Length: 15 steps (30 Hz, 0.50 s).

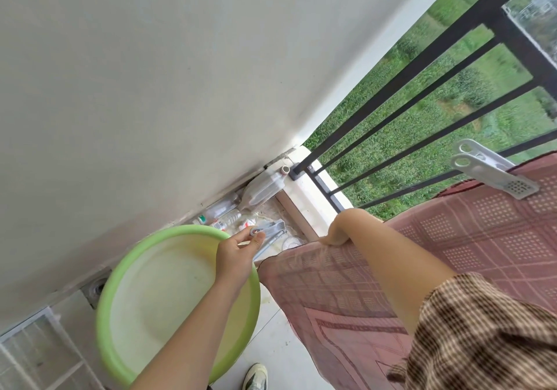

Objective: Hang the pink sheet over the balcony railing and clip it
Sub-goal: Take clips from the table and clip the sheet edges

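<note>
The pink checked sheet (470,239) hangs draped over the black balcony railing (428,94), its near half falling toward the floor. A large grey clip (494,172) is clamped on the sheet at the rail, far right. My right hand (337,230) is closed on the sheet's top edge at the left end, by the rail. My left hand (238,254) is raised over the green basin (177,302) and grips a second grey clip (268,233) by its handle end.
Plastic bottles (259,193) and small containers lie in the corner by the white wall (150,88). A floor drain (96,290) sits left of the basin. My shoe (254,376) stands on the tiles below. Green fields lie beyond the railing.
</note>
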Tool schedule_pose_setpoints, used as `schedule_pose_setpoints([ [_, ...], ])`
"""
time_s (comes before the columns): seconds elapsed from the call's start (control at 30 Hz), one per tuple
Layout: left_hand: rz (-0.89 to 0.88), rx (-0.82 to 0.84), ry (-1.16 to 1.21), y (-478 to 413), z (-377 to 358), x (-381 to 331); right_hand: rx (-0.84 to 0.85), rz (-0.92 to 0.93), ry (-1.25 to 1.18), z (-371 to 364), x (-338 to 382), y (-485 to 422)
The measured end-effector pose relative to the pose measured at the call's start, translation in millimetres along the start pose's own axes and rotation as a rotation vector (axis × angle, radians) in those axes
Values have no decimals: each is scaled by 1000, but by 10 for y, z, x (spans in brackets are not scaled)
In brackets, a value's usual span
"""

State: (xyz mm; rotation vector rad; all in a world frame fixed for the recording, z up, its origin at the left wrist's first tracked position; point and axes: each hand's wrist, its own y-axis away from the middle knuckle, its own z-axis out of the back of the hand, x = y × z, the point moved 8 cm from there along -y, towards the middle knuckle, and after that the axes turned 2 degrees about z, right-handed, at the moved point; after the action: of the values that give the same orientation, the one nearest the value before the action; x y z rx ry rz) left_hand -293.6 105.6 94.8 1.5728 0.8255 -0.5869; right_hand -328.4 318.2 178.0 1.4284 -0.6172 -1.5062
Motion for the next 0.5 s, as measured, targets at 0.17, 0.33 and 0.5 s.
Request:
schedule_pose_setpoints([
  [0.17, -7, -1, -23, 21, 47, -39, -66, -119, -1, 221, -97, 98],
  [0.33, -9, 16, -6, 65, 12, -48, -296, -6, 13, 671, -64, 256],
  [0.5, -30, 37, 21, 150, -40, -132, -193, -89, 96, 420, -133, 39],
])
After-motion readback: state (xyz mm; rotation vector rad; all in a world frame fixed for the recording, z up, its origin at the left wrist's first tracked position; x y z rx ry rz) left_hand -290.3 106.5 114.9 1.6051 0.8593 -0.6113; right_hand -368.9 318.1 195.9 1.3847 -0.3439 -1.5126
